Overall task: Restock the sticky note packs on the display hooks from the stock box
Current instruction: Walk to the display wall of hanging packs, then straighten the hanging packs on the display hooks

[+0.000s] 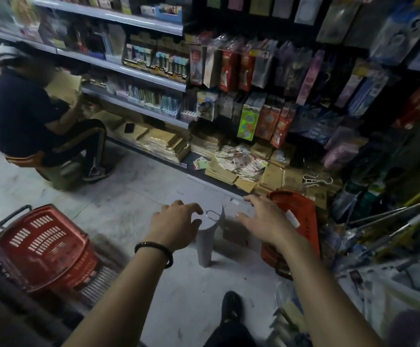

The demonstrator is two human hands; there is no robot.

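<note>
My left hand (176, 222) reaches forward over the floor with fingers spread, holding nothing, just left of a tall grey cylinder (207, 239) with a ring on its lid. My right hand (264, 219) is also open, hovering between the cylinder and an orange-red basket (301, 221) on the floor. Hanging packs (247, 121) fill the display hooks ahead, and loose small packs (239, 161) lie heaped on the bottom shelf. I cannot pick out a stock box or tell which packs are sticky notes.
A person (26, 108) crouches at the left by the shelves (133, 68). A stack of red baskets (46, 246) stands at the lower left. Metal rods and packaged goods (389, 229) crowd the right. My shoe (231, 306) is on the pale floor.
</note>
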